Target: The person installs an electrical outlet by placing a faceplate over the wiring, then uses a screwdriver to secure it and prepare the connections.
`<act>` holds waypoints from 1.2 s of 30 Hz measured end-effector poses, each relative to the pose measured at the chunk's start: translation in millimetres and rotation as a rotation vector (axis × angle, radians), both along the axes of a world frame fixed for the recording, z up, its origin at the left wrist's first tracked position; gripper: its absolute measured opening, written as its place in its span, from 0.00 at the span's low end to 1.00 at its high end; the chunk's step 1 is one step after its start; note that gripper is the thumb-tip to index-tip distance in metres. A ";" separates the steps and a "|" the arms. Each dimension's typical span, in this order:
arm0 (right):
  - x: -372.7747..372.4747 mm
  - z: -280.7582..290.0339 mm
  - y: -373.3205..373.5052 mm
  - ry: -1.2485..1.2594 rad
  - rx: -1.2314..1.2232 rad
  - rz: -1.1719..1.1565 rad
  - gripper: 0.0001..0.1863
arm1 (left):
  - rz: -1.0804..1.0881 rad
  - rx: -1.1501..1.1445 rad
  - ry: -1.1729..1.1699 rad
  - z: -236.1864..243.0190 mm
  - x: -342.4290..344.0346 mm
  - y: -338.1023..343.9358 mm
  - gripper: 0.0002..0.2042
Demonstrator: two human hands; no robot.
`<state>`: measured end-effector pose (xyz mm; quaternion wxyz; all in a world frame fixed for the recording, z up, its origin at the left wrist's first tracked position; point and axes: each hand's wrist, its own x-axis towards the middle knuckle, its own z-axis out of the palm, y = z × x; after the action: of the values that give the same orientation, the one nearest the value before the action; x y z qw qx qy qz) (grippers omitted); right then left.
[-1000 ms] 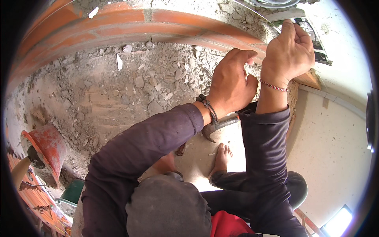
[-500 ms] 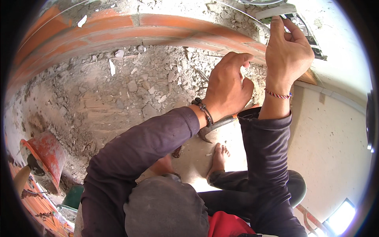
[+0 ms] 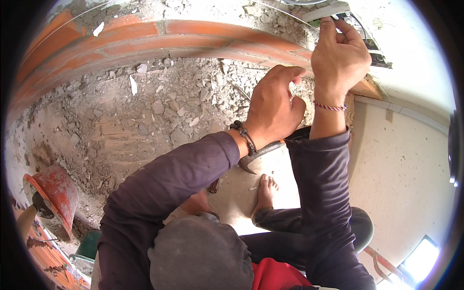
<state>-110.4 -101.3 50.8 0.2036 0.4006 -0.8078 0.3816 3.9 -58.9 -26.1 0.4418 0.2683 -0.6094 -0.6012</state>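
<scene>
My right hand is raised at a recessed box in the white wall, with small parts inside that I cannot make out. Its thumb and forefinger pinch together beside a pale strip at the box's edge; what lies between them is too small to name. Lower and to the left, my left hand hovers with fingers bent and the thumb apart, and nothing shows in it. Below its wrist is a claw hammer with a dark metal head and some orange on the handle, partly hidden by my hand and sleeve.
A low orange brick course curves across the top, with broken mortar rubble along its foot. A red mortar-stained bucket lies tipped at the left, near a green container. My bare foot stands below the hammer.
My right hand has shifted slightly to the left at the box, still pinched. The left hand keeps nearly the same pose. The whole view has moved a little.
</scene>
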 end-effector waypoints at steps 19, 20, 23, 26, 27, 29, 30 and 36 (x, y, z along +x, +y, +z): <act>1.7 45.1 35.1 -0.002 0.050 0.048 0.16 | 0.019 0.038 0.061 25.9 -0.7 -10.9 0.22; -4.7 53.2 36.1 0.002 0.091 0.067 0.16 | 0.011 0.040 0.108 32.7 -2.5 -12.0 0.22; -23.2 66.5 31.3 0.005 0.255 0.147 0.17 | 0.023 -0.009 0.144 53.1 -4.4 -15.4 0.26; -39.3 72.2 28.7 0.077 0.269 0.260 0.17 | 0.025 0.021 0.164 62.6 -7.7 -18.0 0.27; -45.4 74.7 29.3 0.075 0.305 0.283 0.16 | 0.049 0.033 0.166 64.0 -10.6 -18.1 0.26; -50.4 81.8 29.6 0.066 0.374 0.329 0.15 | 0.056 0.042 0.131 66.9 -11.0 -17.4 0.26; -48.2 84.9 29.3 0.042 0.367 0.354 0.12 | 0.039 0.039 0.095 67.8 -8.5 -17.9 0.27; -28.0 101.2 24.8 0.230 0.305 0.490 0.06 | 0.141 -0.106 0.030 76.4 -9.4 -30.3 0.25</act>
<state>-138.4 -76.5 151.9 0.1332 0.6499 -0.7067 0.2459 -5.5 -89.2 50.2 0.5057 0.2776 -0.6134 -0.5394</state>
